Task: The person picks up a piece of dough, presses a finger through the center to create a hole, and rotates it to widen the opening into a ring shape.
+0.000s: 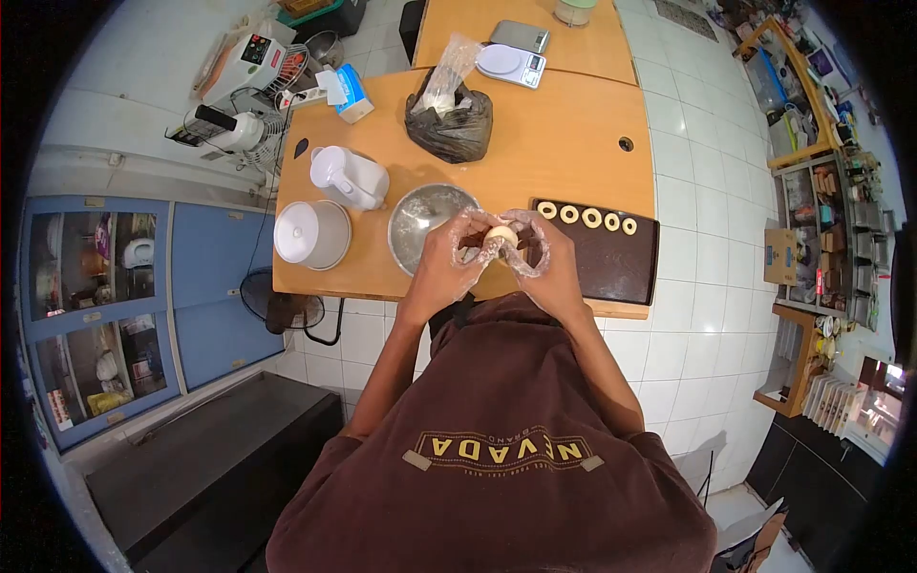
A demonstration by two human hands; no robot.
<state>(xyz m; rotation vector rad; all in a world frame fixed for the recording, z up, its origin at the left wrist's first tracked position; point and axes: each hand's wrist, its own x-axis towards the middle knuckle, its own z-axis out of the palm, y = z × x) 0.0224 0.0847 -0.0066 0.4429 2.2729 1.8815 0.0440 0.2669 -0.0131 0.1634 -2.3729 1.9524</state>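
Between my two floury hands is a small pale piece of dough [501, 234], pinched by the fingertips. My left hand [457, 250] grips it from the left, thumb and fingers curled together. From the other side my right hand [546, 256] closes on the same dough. Fingers cover part of it, so its full shape is hard to see. A metal mixing bowl [406, 229] dusted with flour stands just left of my left hand. Right of my right hand lies a dark baking tray [611, 267], with several dough rings [592, 218] in a row along its far edge.
On the wooden table [564, 124] are a white lidded container [310, 234], a white pitcher [349, 177], a black plastic bag [449, 124], a white kitchen scale [513, 65] and a blue-and-white box [351, 94]. A fan [282, 301] stands by the table's left edge.
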